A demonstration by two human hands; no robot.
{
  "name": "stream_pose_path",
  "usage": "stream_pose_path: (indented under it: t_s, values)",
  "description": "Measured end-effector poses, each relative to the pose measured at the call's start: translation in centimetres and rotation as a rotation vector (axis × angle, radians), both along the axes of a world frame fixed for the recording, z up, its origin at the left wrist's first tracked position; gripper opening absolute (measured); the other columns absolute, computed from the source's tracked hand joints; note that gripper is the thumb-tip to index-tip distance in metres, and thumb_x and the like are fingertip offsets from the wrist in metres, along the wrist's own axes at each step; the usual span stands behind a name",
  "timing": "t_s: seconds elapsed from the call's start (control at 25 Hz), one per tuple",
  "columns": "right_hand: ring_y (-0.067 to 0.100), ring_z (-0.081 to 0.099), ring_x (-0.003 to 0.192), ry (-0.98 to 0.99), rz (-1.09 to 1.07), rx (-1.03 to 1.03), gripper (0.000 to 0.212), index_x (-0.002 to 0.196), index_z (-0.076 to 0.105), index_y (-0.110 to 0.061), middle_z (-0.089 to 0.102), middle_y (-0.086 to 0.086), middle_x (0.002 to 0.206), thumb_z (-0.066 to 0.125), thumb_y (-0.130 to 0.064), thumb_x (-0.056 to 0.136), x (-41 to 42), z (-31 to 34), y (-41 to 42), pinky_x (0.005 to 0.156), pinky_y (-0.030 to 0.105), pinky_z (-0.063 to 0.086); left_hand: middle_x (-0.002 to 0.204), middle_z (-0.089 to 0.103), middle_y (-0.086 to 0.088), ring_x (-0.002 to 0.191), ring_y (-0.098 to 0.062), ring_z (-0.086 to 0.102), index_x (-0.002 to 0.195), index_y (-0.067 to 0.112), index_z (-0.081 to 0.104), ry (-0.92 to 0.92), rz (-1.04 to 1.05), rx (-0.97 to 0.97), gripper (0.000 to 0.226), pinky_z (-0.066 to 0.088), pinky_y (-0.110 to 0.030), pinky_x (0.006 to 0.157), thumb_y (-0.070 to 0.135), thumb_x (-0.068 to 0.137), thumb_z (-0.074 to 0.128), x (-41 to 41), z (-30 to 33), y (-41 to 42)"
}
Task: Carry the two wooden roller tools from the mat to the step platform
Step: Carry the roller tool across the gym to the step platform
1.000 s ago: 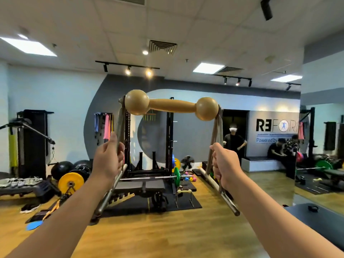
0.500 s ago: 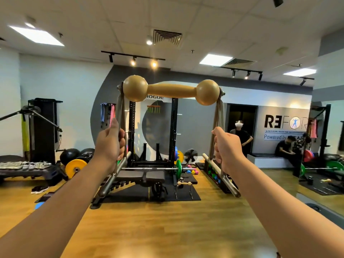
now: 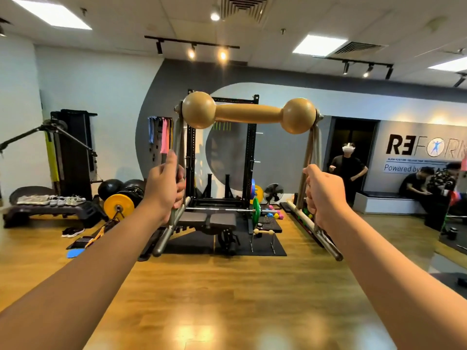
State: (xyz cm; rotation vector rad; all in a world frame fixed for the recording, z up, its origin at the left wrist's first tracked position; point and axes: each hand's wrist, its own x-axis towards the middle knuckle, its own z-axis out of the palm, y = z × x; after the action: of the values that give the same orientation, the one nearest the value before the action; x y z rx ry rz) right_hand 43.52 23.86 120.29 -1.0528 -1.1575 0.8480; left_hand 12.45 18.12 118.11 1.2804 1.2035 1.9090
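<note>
I hold a wooden roller tool (image 3: 249,114) up in front of me at chest height: a tan dumbbell-shaped roller on a metal frame with two legs. My left hand (image 3: 165,189) grips the frame's left leg and my right hand (image 3: 322,195) grips the right leg. A second, smaller wooden roller tool (image 3: 263,233) stands on the black mat (image 3: 275,250) beside the bench. The black step platform (image 3: 50,212) lies at the far left with pale shoes on top of it.
A black squat rack (image 3: 249,152) with a barbell and bench (image 3: 211,219) stands straight ahead. Yellow plate (image 3: 118,205) and black balls sit left of it. People stand and sit at the right wall by a white bench (image 3: 386,204). Wooden floor (image 3: 227,294) lies between.
The view has swung left and moved closer to the rack. The roller tool stays held in both hands, a little lower in the frame than half a second ago.
</note>
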Motion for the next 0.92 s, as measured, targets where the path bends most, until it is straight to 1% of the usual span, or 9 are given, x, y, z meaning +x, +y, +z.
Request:
stream_pose_path:
  t_s: [0.08,0.16,0.24,0.36,0.52,0.68,0.76,0.84,0.92]
  values:
    - [0.013,0.025,0.042,0.01,0.015,0.015,0.024,0.074,0.046,-0.019,0.033,0.001,0.057,0.059,-0.03,0.091,-2.0,0.1,5.0,0.044,0.029,0.022,0.052,0.039,0.003,0.04,-0.014,0.029,0.07,0.022,0.053,0.007,-0.012,0.002,0.06,0.024,-0.025,0.036,0.076,0.093,0.042,-2.3,-0.2,4.6]
    - [0.013,0.025,0.042,0.023,0.023,0.03,0.028,0.074,0.045,-0.017,0.032,0.003,0.058,0.06,-0.027,0.095,-4.0,-0.1,9.1,0.043,0.026,0.023,0.052,0.038,0.003,0.04,-0.014,0.028,0.071,0.021,0.053,0.001,-0.012,-0.009,0.062,0.023,-0.027,0.038,0.078,0.091,0.041,-4.4,-0.2,8.3]
    - [0.014,0.025,0.046,0.037,0.022,0.054,0.025,0.079,0.048,-0.014,0.032,0.005,0.06,0.06,-0.028,0.097,-6.8,0.0,13.4,0.045,0.028,0.023,0.052,0.037,0.004,0.04,-0.014,0.027,0.074,0.018,0.051,0.005,0.002,0.0,0.062,0.021,-0.027,0.038,0.077,0.091,0.039,-6.9,0.5,12.7]
    - [0.015,0.028,0.051,0.042,0.012,0.086,0.018,0.086,0.054,-0.013,0.034,0.009,0.065,0.06,-0.027,0.097,-10.7,0.5,19.3,0.049,0.033,0.023,0.051,0.036,0.002,0.039,-0.014,0.026,0.075,0.016,0.05,0.029,0.069,0.007,0.061,0.021,-0.026,0.038,0.071,0.097,0.035,-10.2,1.7,18.7]
    - [0.016,0.026,0.051,0.046,0.028,0.077,0.017,0.086,0.053,-0.015,0.032,0.009,0.066,0.059,-0.028,0.095,-14.3,0.1,26.3,0.051,0.035,0.023,0.049,0.037,0.003,0.037,-0.011,0.027,0.076,0.015,0.05,0.018,0.096,0.003,0.061,0.022,-0.023,0.036,0.07,0.098,0.035,-13.5,1.5,25.2]
    - [0.018,0.025,0.053,0.058,0.055,0.079,0.014,0.086,0.053,-0.016,0.031,0.011,0.069,0.06,-0.027,0.091,-17.4,-1.2,35.9,0.052,0.037,0.021,0.05,0.037,0.004,0.039,-0.011,0.027,0.077,0.015,0.051,0.011,0.128,0.012,0.059,0.023,-0.024,0.035,0.067,0.099,0.036,-16.3,0.1,33.5]
    - [0.017,0.025,0.05,0.074,0.085,0.075,0.018,0.083,0.052,-0.014,0.029,0.01,0.064,0.061,-0.027,0.092,-18.5,-2.1,40.3,0.052,0.035,0.021,0.051,0.036,0.003,0.039,-0.012,0.026,0.077,0.015,0.051,0.006,0.152,0.006,0.059,0.021,-0.024,0.035,0.066,0.1,0.036,-17.2,-0.7,36.9]
    - [0.015,0.026,0.043,0.097,0.137,0.06,0.028,0.073,0.047,-0.013,0.031,0.005,0.058,0.062,-0.026,0.093,-20.0,-3.0,45.9,0.048,0.031,0.022,0.051,0.035,0.003,0.039,-0.012,0.025,0.076,0.015,0.051,0.007,0.186,0.013,0.058,0.02,-0.024,0.035,0.065,0.101,0.036,-18.3,-1.3,41.3]
    - [0.012,0.026,0.038,0.106,0.179,0.034,0.035,0.066,0.041,-0.017,0.031,0.001,0.053,0.061,-0.024,0.093,-21.7,-3.3,51.7,0.042,0.027,0.023,0.051,0.035,0.003,0.039,-0.011,0.026,0.075,0.015,0.051,-0.001,0.231,-0.003,0.058,0.021,-0.024,0.035,0.064,0.101,0.037,-19.6,-1.3,45.7]
